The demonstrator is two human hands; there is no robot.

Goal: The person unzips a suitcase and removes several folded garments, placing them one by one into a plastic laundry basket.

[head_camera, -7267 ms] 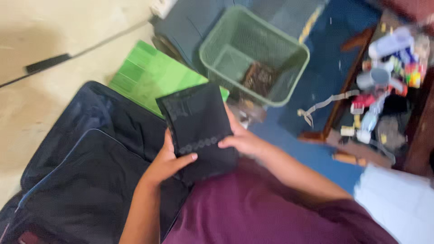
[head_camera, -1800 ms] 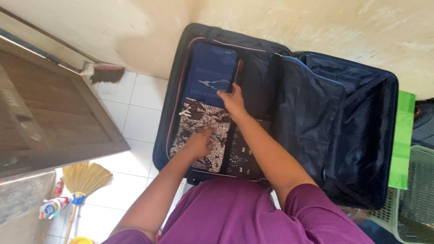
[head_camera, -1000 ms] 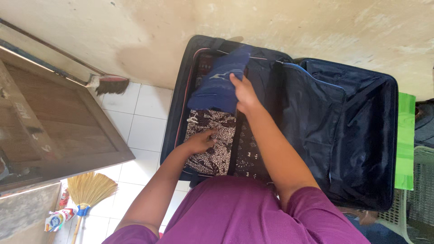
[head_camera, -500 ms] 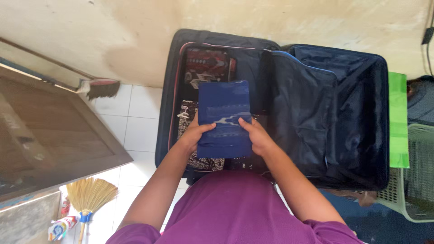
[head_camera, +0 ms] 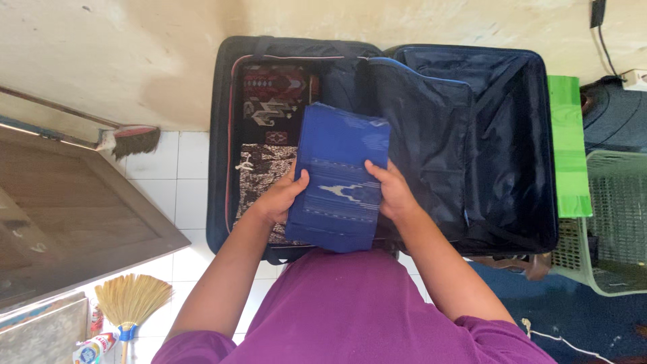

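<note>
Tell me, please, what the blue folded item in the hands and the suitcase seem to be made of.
The blue folded cloth looks like woven textile, matte, with a paler woven band pattern; the exact fibre cannot be told. The suitcase appears soft-sided: its dark lining creases and shines faintly, probably a synthetic fabric such as nylon.

Left arm: bare, reaching forward from the purple sleeve, elbow bent slightly outward.
Left hand [head_camera: 282, 197]: thumb on top, pointing right, fingers curled under and hidden, gripping.
Right arm: bare, stretched forward and inward from the purple sleeve.
Right hand [head_camera: 393, 193]: thumb on top, pointing left, fingers wrapped underneath, gripping.
Hands: level with each other, apart, thumbs facing.
</note>
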